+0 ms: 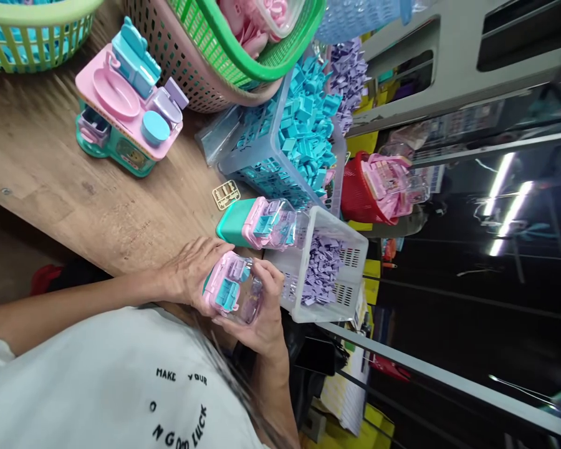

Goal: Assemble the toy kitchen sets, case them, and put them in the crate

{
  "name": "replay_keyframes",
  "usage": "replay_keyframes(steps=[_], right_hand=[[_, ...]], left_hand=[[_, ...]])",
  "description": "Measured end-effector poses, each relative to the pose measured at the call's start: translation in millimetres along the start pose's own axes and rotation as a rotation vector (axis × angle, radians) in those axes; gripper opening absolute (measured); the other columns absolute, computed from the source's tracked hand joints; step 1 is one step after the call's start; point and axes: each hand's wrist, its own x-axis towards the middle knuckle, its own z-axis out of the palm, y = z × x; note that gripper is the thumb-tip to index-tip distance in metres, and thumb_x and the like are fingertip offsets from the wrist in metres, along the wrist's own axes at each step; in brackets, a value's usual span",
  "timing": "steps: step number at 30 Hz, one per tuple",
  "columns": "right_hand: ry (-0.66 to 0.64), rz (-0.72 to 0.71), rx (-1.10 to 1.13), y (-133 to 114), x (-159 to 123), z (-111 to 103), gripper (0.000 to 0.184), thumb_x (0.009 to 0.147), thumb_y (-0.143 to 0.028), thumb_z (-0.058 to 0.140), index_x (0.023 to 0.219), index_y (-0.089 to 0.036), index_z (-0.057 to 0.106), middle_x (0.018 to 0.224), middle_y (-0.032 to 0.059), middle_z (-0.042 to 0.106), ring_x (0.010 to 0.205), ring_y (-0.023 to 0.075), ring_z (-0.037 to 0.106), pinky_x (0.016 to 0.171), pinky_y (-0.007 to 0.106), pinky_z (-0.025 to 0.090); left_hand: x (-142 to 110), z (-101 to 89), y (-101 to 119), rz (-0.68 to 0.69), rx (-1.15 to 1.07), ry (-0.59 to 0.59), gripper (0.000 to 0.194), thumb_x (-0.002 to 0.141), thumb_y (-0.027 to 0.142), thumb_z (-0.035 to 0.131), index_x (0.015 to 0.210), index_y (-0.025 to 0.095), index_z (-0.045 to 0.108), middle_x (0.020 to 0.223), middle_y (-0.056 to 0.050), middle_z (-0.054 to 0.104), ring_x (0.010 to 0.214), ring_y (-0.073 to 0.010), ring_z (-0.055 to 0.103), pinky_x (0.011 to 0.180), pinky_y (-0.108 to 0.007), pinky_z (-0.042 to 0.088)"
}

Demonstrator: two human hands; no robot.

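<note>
My left hand grips the left side of a small toy kitchen case, with a pink frame, turquoise and lilac parts and a clear plastic cover. My right hand is wrapped around its clear end, fingers over the top edge and below. Part of the case's base is hidden behind my left hand. Just beyond my hands stands a similar toy case with a turquoise base, pink band and clear cover. Near it on the table lies a small beige plastic sprue frame.
An assembled toy kitchen counter stands on the wooden table. Around it are a green basket of pink parts, a crate of turquoise pieces and a white crate of lilac pieces. A red basket stands behind.
</note>
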Motion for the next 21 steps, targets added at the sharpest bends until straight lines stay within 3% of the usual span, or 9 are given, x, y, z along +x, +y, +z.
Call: replay_keyframes(steps=[4, 7, 11, 13, 21], right_hand=[[-0.007, -0.014, -0.037, -2.5, -1.0, 1.0, 0.098, 0.074, -0.051, 0.084, 0.155, -0.037, 0.030, 0.140, 0.0125, 0.039, 0.133, 0.0359, 0.046, 0.108, 0.058, 0.051], [-0.009, -0.021, -0.056, -1.1, -3.8, 2.9, 0.098, 0.076, -0.053, 0.082, 0.156, -0.037, 0.029, 0.141, 0.0120, 0.039, 0.134, 0.0358, 0.046, 0.108, 0.057, 0.050], [-0.020, -0.034, -0.111, 0.3, -7.4, 2.5, 0.096, 0.080, -0.057, 0.077, 0.158, -0.035, 0.025, 0.142, 0.0125, 0.037, 0.134, 0.0358, 0.045, 0.107, 0.061, 0.050], [-0.039, -0.042, -0.130, -2.0, -8.2, -0.1, 0.095, 0.083, -0.054, 0.075, 0.159, -0.033, 0.024, 0.141, 0.0131, 0.036, 0.133, 0.0350, 0.046, 0.106, 0.060, 0.051], [-0.198, 0.003, -0.170, -24.0, -1.4, -18.5, 0.094, 0.084, -0.040, 0.077, 0.160, -0.030, 0.023, 0.137, 0.0145, 0.035, 0.135, 0.0351, 0.047, 0.108, 0.057, 0.052]], left_hand=[[-6.1, -0.9, -0.9, 0.007, -0.075, -0.027, 0.110, 0.056, 0.041, 0.084, 0.150, 0.014, 0.033, 0.143, -0.021, 0.048, 0.128, -0.0417, 0.050, 0.109, -0.057, 0.042], [-12.4, -5.6, -6.5, 0.014, -0.215, -0.073, 0.112, 0.065, 0.037, 0.077, 0.160, 0.015, 0.021, 0.154, -0.021, 0.041, 0.144, -0.0402, 0.040, 0.121, -0.056, 0.033], [-14.3, -14.0, -9.3, -0.183, -0.389, -0.135, 0.077, 0.090, 0.047, 0.057, 0.158, 0.018, 0.033, 0.159, -0.015, 0.042, 0.150, -0.0331, 0.036, 0.126, -0.050, 0.029], [-12.2, -16.1, -6.0, -0.238, -0.360, -0.158, 0.072, 0.097, 0.054, 0.049, 0.156, 0.015, 0.035, 0.158, -0.016, 0.044, 0.149, -0.0323, 0.037, 0.126, -0.049, 0.028], [-5.6, -14.6, -4.8, -0.080, -0.363, -0.112, 0.046, 0.101, 0.050, 0.050, 0.133, 0.018, 0.056, 0.130, -0.013, 0.061, 0.127, -0.0256, 0.055, 0.115, -0.042, 0.041]])
